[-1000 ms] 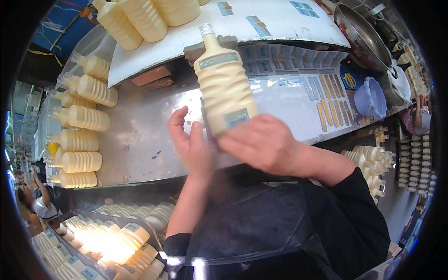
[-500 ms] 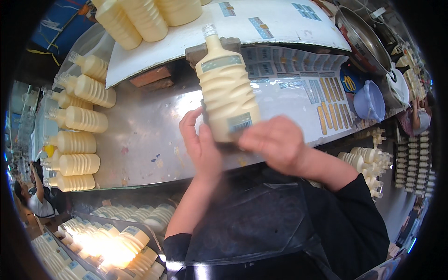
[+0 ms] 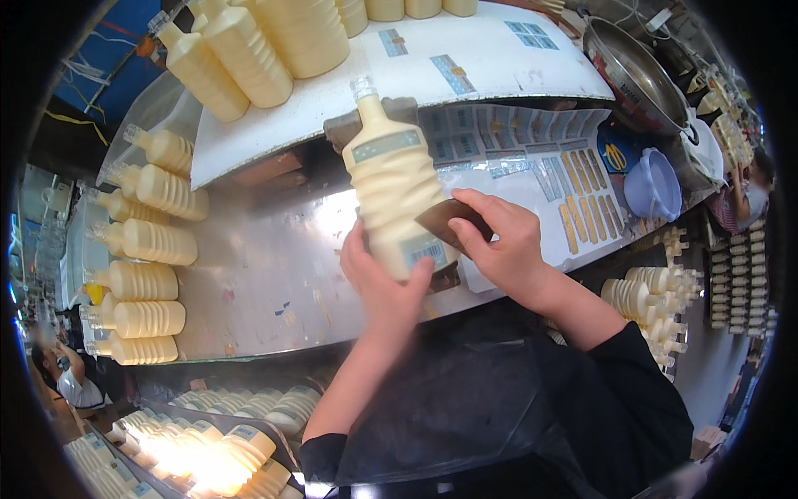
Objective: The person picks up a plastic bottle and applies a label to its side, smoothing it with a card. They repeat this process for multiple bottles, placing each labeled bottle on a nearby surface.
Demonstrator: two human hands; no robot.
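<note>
A cream-coloured bottle (image 3: 389,187) with wavy ridges and a clear neck lies in front of me, its neck pointing away, resting on a dark block (image 3: 402,112). It bears a blue-green label near the shoulder and another with a barcode near the base. My left hand (image 3: 384,279) grips the base end, fingers along its left side and thumb by the barcode label. Between the fingers and thumb of my right hand (image 3: 503,241) is a dark brown flat scraper (image 3: 453,221), its edge against the bottle's lower right side.
Similar bottles (image 3: 158,241) lie along the left edge of the metal table (image 3: 249,274); others stand on a white board (image 3: 416,50) at the back. Label sheets (image 3: 532,158), a lilac bucket (image 3: 652,185) and a metal pan (image 3: 638,66) are right. More bottles fill crates (image 3: 287,407) below left.
My right hand has moved up from the bottle's base corner, and the brown scraper now shows plainly. My left hand has shifted onto the base end, thumb on the label side.
</note>
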